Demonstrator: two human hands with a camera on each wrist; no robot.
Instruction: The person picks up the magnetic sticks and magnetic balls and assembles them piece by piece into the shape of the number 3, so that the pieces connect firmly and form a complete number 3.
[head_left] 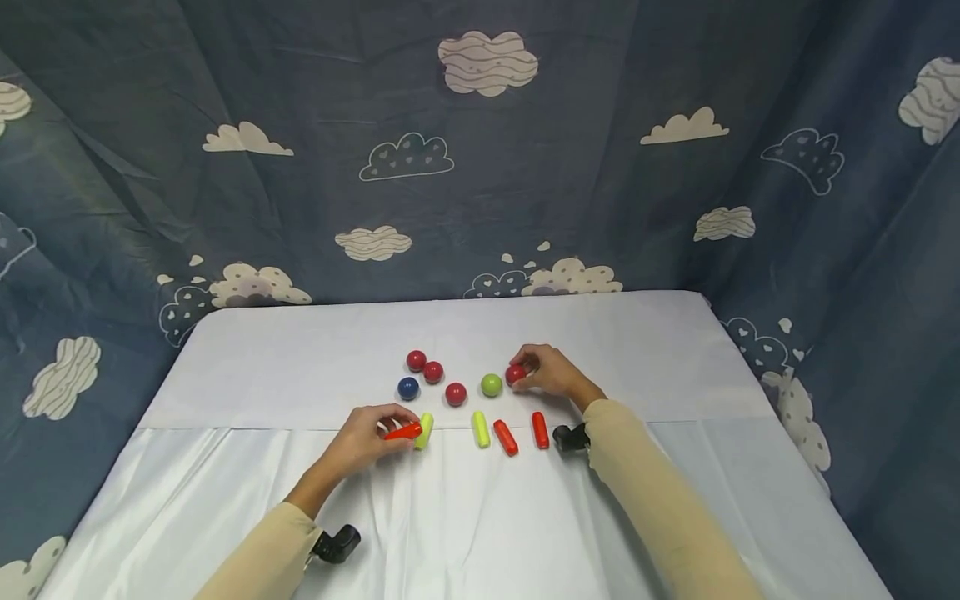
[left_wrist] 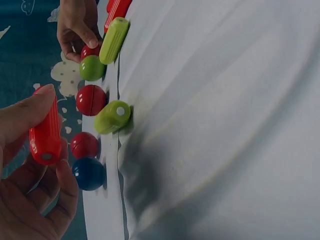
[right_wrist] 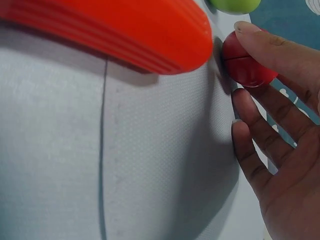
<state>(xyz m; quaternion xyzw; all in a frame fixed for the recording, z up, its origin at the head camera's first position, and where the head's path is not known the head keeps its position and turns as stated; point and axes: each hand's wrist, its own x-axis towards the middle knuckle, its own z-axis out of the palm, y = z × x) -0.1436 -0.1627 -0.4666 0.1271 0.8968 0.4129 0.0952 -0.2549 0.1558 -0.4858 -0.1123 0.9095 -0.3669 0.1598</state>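
Observation:
Between thumb and fingers my left hand (head_left: pixel 363 436) holds a red ridged cylinder (left_wrist: pixel 46 131), raised off the cloth in the left wrist view. A yellow-green cylinder (head_left: pixel 424 431) lies just beyond its fingertips. My right hand (head_left: pixel 552 372) pinches a red ball (right_wrist: pixel 246 62) at the right end of the loose group of balls. In the head view that ball is close beside a green ball (head_left: pixel 491 385). Nearer the person lie another yellow-green cylinder (head_left: pixel 481 429), a slanted red cylinder (head_left: pixel 506 437) and an upright-pointing red cylinder (head_left: pixel 540 430).
Left of the green ball are a red ball (head_left: pixel 455 394), two more red balls farther back and a blue ball (head_left: pixel 408 388). White cloth covers the table (head_left: pixel 300 350). A dark cloud-patterned curtain (head_left: pixel 562 208) hangs behind and along the sides.

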